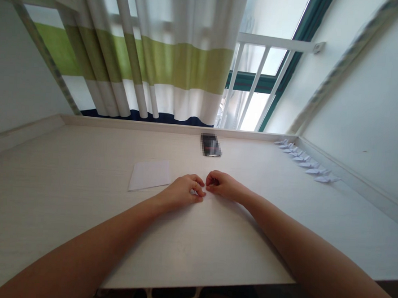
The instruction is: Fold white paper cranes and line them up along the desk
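My left hand [187, 188] is closed in a pinch over the middle of the white table, with a ring on one finger. Facing it, nearly touching, my right hand [223, 185] has its fingers curled and pressed together. A small folded piece of white paper [193, 192] shows between the fingertips; most of it is hidden by them and it blends with the table. Just left of my left hand lies a stack of white paper sheets [150, 175], flat on the table.
A dark phone-like object [211, 145], blurred out, lies beyond my hands near the table's back ledge. Several folded white paper cranes [306, 164] stand in a row along the right edge. Behind the white table [179, 246] hang curtains [187, 63] beside a railing [257, 76].
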Tool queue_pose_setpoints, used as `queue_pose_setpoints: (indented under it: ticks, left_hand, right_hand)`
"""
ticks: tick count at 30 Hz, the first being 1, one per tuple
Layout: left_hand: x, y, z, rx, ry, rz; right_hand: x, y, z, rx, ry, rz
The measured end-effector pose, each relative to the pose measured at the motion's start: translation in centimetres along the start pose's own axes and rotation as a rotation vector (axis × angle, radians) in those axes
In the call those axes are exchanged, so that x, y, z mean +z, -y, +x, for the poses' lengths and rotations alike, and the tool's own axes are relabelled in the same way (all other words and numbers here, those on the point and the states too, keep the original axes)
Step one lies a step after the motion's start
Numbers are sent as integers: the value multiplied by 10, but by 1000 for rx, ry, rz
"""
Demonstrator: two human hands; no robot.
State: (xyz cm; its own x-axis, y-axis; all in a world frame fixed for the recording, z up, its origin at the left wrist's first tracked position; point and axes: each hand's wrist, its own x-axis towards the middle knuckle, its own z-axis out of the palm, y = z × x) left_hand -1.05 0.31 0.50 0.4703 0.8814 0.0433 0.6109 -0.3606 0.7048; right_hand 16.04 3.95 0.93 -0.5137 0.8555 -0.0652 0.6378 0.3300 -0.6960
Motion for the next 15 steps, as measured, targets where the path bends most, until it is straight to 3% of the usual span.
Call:
queue_pose_setpoints:
  ticks: [8, 12, 15]
  left_hand:
    - [0, 2, 6, -65, -38, -132]
    - [8, -2, 13, -147, -169, 19]
    - [12, -5, 16, -157, -199, 93]
  right_hand:
    - [5, 3, 2, -34, -41, -142]
    - [5, 2, 4, -29, -34, -152]
    - [4, 2, 4, -28, -28, -150]
